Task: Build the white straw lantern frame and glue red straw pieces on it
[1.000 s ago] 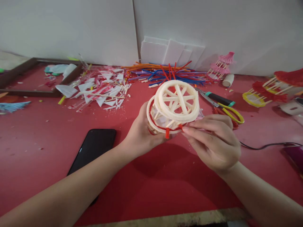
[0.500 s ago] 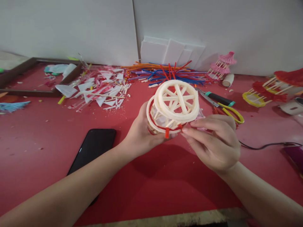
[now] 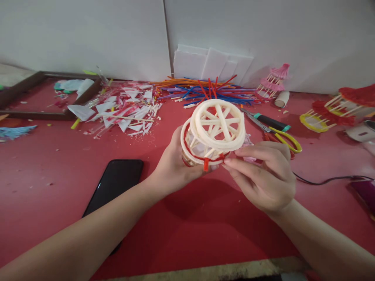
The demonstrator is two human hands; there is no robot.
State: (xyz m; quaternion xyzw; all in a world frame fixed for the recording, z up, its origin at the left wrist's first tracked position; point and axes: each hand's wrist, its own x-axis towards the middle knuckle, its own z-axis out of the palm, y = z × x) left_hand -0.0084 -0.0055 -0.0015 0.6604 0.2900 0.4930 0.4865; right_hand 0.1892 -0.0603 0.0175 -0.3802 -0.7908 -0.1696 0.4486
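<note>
A cream-coloured round frame with a spoked top ring and a wider lower ring is held up over the red table. My left hand is wrapped round its lower left side, thumb under the lower ring. Along that lower ring runs a red strip, one end of which hangs down at the front. The fingertips of my right hand are pinched at the ring's front right edge, on a small red piece there. What lies between those fingertips is partly hidden.
A black phone lies left of my hands. Behind are paper and stick scraps, coloured stems and white sheets. Yellow-handled pliers lie right of the frame. Pink and red tiered models stand at right.
</note>
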